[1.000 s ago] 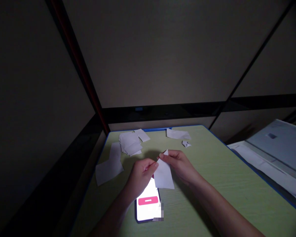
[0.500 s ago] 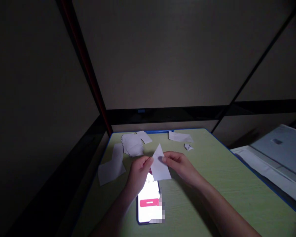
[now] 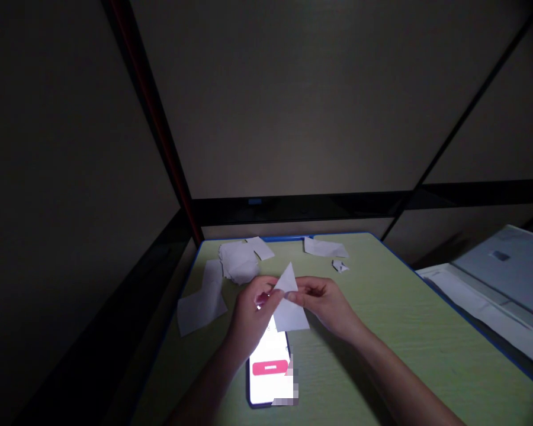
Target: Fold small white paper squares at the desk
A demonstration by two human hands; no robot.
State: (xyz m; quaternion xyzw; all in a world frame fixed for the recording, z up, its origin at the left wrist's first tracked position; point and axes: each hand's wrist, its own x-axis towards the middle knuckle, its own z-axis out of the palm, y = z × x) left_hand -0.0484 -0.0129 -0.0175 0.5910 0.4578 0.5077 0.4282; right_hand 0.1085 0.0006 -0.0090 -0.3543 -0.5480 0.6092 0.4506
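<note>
A white folded paper (image 3: 292, 316) with a pointed top is held up between my two hands, above the far end of a lit phone (image 3: 270, 387). My left hand (image 3: 254, 310) pinches its left edge, thumb on the near face and fingers behind. From the right, my right hand (image 3: 323, 300) pinches it the same way, so the two thumb tips nearly meet at the paper's middle. The paper and my left hand cover the upper part of the phone's screen, which glows white with a red bar.
On the green table (image 3: 408, 313) lie a paper stack (image 3: 240, 263), loose sheets (image 3: 199, 310) at left, a paper strip (image 3: 325, 248) at the back and a small folded paper piece (image 3: 340, 266). A pale box-like object (image 3: 506, 266) stands beyond the right edge. A wall rises behind.
Both thumbs have moved inward across the paper, toward each other. The paper's point has shifted slightly right. The things on the table lie as before.
</note>
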